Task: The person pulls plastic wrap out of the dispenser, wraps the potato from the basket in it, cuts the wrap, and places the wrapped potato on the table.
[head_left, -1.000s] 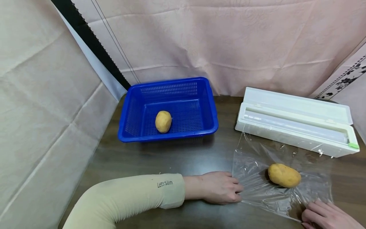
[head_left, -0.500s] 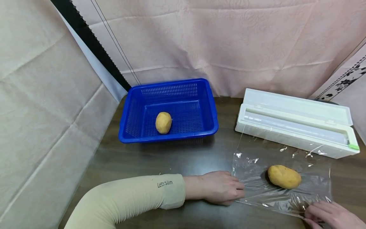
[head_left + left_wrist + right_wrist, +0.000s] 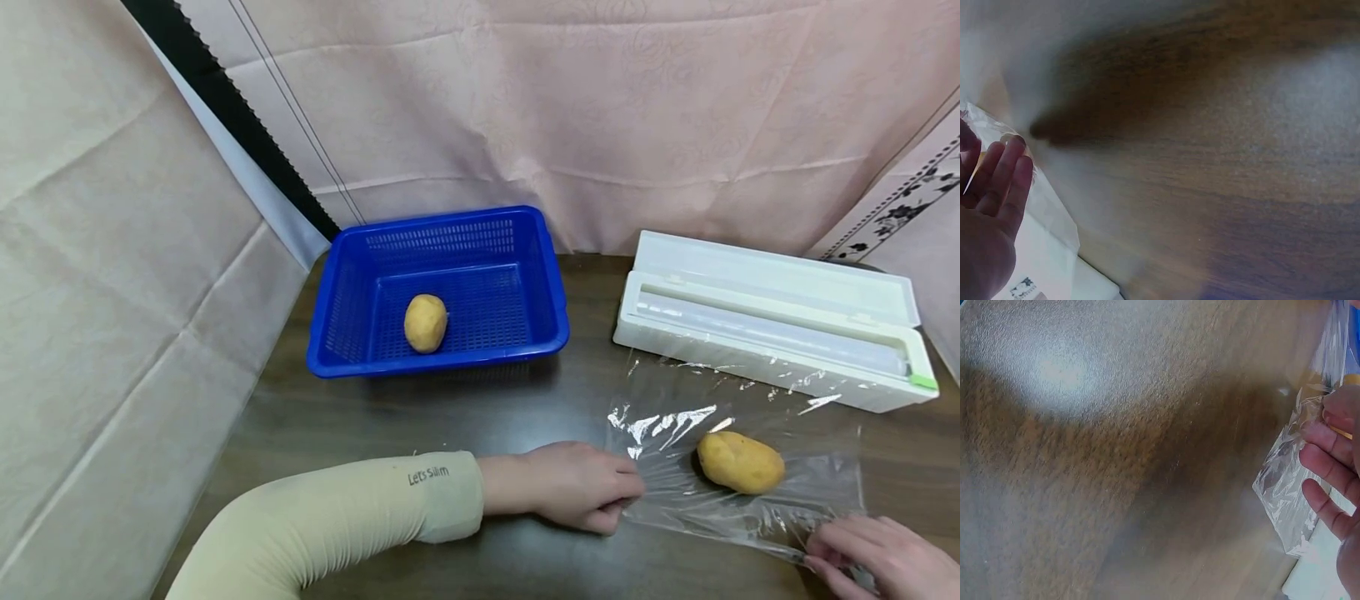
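Clear film [image 3: 675, 496] is pinched between thumb and fingers by left hand [image 3: 581, 483] and right hand [image 3: 885, 552] — presumably so it is held flat beneath the potato [image 3: 741, 462].

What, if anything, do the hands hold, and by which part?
Clear film, by its near edge: the left hand at the left end, the right hand towards the right.

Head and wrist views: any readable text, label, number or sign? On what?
"Let's Slim": cuff of the left arm sleeve, head view; small and soft, so spelling is uncertain.
No readable text on the cling film, the wrap dispenser or the blue basket.
No readable text in either wrist view.
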The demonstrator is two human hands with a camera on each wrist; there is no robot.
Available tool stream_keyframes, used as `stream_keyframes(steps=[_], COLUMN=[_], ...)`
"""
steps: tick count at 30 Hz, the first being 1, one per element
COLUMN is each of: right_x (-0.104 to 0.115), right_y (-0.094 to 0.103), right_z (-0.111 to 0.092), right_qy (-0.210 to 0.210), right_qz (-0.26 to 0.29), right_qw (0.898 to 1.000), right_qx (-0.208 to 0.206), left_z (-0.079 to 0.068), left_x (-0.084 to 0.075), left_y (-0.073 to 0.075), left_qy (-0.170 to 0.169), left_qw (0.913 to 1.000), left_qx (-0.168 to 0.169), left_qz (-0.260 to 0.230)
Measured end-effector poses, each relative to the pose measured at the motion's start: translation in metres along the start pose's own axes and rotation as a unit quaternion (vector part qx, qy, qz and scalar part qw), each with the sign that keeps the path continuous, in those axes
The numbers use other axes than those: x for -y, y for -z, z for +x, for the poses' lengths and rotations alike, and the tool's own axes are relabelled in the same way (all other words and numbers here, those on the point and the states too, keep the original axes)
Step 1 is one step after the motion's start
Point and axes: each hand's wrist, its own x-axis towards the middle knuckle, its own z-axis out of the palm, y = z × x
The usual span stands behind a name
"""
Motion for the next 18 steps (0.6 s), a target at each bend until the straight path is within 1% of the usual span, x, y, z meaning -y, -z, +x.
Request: stream_keyframes(steps=[4,9,12,15,18], right_x=[0.0,-0.002,-0.003,-0.004,-0.005], right_y=[0.002,0.007,0.011,0.014,0.018], right_z=[0.0,0.0,0.001,0.005,0.01], right_qy=[-0.014,-0.036,-0.048,-0.043,-0.037], right_qz=[-0.017,-0.003,-0.001,-0.008,-0.016], right_qw=[1.0,0.999,0.999,0.999,0.999], right_qx=[-0.017,-0.016,-0.008,-0.01,-0.018], left_z=[0.0,0.001,0.002,0.003,0.004], left_x=[0.002,0.006,0.009,0.012,0.016], left_y=[0.001,0.006,0.01,0.015,0.018], left_qy=[0.017,0.035,0.041,0.05,0.067], left_qw=[0.9977,0.9897,0.9865,0.9832,0.9759], left_qx=[-0.034,-0.066,-0.069,-0.071,-0.078], left_qz=[-0.057,-0.122,-0.143,-0.161,-0.192])
